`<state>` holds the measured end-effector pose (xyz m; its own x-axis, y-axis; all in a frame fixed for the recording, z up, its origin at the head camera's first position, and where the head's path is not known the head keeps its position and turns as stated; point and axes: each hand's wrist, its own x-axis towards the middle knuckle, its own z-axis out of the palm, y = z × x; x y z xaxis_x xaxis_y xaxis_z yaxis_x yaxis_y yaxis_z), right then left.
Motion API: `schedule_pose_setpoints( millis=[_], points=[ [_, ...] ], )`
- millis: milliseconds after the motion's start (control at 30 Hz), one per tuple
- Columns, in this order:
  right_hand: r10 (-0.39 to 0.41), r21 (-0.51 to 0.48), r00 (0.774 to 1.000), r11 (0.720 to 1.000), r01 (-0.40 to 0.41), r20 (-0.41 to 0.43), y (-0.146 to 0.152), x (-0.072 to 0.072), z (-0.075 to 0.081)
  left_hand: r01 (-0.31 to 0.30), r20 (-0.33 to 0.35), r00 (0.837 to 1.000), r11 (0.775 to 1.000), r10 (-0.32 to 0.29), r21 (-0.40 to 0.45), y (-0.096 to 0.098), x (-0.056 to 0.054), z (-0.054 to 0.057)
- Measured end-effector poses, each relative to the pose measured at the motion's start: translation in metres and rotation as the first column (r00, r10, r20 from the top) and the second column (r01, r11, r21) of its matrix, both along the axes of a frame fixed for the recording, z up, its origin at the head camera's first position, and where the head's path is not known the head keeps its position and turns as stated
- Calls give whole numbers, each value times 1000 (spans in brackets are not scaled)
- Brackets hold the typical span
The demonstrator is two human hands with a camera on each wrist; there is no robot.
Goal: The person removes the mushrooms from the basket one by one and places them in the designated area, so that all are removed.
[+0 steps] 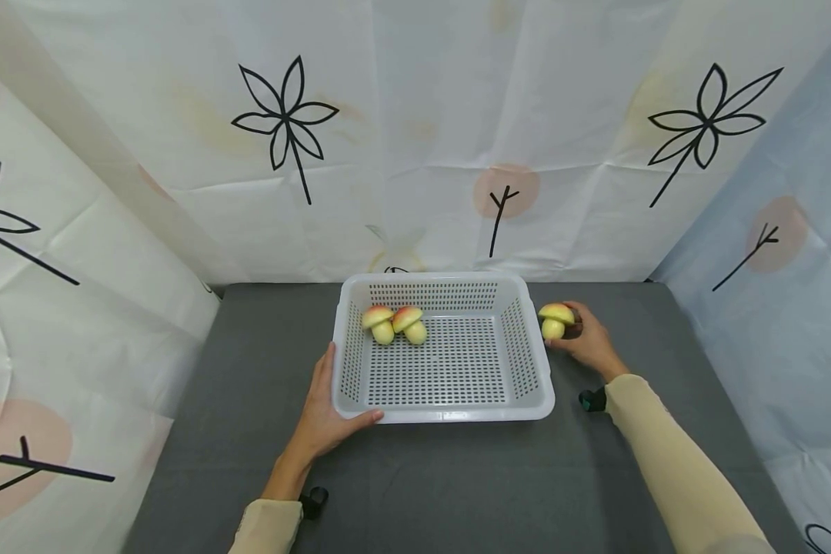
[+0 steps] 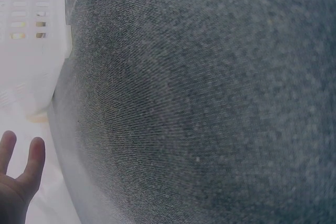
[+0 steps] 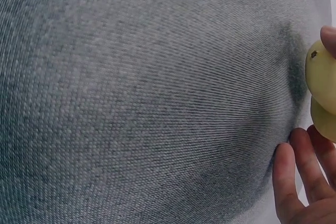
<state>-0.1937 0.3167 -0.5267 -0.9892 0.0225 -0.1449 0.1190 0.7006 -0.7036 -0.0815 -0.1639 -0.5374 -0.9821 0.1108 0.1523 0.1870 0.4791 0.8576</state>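
A white perforated plastic basket [image 1: 443,415] stands on the grey table. Two toy mushrooms, one [image 1: 378,323] beside the other [image 1: 410,325], lie in its left part, with yellow stems and red-tinged yellow caps. My left hand [image 1: 332,419] rests at the basket's front left corner, straight fingers along the left side and thumb by the front rim. Just outside the right wall, my right hand [image 1: 589,338] grips a third toy mushroom [image 1: 555,319] between thumb and fingers, cap up. In the right wrist view this mushroom [image 3: 323,77] is cut off by the frame edge.
The grey tabletop [image 1: 457,485] runs in front of and beside the basket. White cloth with black leaf drawings [image 1: 422,138] hangs behind the table and on both sides. A dark band [image 1: 314,502] sits by the left wrist, another [image 1: 592,399] by the right.
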Motion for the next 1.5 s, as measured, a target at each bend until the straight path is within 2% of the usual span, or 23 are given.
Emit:
schedule_pose_setpoints(
  millis=[467, 1500],
  points=[
    [1, 22, 1000, 1000, -1, -2, -1, 0, -8, 6, -17, 1000, 1000, -6, 3, 0, -1, -1],
    [-1, 19, 1000, 1000, 1, 6, 0, -1, -3, 11, -14, 1000, 1000, -11, 12, 0, -2, -1]
  ],
)
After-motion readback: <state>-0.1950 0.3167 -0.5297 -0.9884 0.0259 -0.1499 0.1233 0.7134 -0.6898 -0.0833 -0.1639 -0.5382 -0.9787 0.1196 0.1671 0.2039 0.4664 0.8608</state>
